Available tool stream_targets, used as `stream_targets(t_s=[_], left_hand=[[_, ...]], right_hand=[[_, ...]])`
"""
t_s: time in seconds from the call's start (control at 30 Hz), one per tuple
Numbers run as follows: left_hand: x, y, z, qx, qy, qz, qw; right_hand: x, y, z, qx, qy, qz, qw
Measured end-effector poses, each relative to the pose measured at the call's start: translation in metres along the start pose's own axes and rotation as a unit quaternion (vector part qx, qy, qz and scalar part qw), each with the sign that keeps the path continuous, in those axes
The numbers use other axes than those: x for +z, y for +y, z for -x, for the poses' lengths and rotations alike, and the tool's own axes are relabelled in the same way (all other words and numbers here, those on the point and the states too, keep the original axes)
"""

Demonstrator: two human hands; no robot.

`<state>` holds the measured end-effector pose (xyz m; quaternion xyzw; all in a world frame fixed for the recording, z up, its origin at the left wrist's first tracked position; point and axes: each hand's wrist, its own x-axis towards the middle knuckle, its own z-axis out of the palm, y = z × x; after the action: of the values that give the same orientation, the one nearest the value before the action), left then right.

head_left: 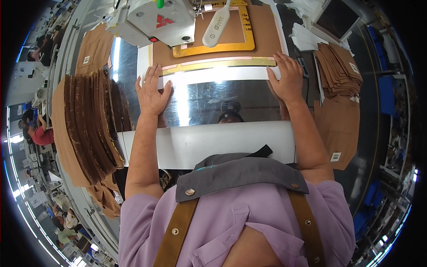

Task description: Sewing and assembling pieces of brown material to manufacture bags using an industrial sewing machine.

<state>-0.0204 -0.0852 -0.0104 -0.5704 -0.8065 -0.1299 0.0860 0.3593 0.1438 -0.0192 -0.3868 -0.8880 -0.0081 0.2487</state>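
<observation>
A flat white template sheet (209,75) lies on the shiny metal table, with brown fabric (268,40) on it and a yellow strip (213,65) along its near edge. My left hand (153,92) rests flat on the sheet's near left corner, fingers stretched out. At the near right corner, my right hand (287,80) lies with its fingers extended along the edge and its thumb apart. Between them and farther off, a yellow rectangular frame (213,50) sits over the fabric, partly hidden under the sewing machine head (162,22).
Brown cut pieces stand in a thick stack (84,124) at left. Folded brown pieces (338,71) pile up at right, near a screen (336,18). A pale hanging paddle-shaped device (216,27) is above the frame. A white rounded table edge (213,142) is before me.
</observation>
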Motion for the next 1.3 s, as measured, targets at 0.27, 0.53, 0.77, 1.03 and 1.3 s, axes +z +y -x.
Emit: stream_targets(t_s=[0.27, 0.53, 0.77, 1.03, 1.3], left_hand=[[0.0, -0.003, 0.001, -0.007, -0.008, -0.004, 1.0], [0.001, -0.002, -0.004, -0.001, 0.005, 0.022, 1.0], [0.009, -0.012, 0.0, -0.003, 0.043, 0.001, 0.999], [0.009, -0.006, 0.002, 0.019, 0.043, 0.006, 0.999], [0.007, -0.01, 0.006, 0.019, 0.046, -0.007, 0.999]], right_hand=[[0.002, -0.001, -0.001, -0.003, -0.001, 0.011, 1.0], [0.0, -0.001, 0.0, -0.007, 0.033, 0.005, 0.999], [0.004, -0.003, -0.001, 0.009, 0.06, -0.054, 0.997], [-0.031, 0.014, 0.0, 0.024, 0.119, -0.086, 0.989], [-0.127, 0.154, -0.003, 0.171, 0.204, 0.104, 0.958]])
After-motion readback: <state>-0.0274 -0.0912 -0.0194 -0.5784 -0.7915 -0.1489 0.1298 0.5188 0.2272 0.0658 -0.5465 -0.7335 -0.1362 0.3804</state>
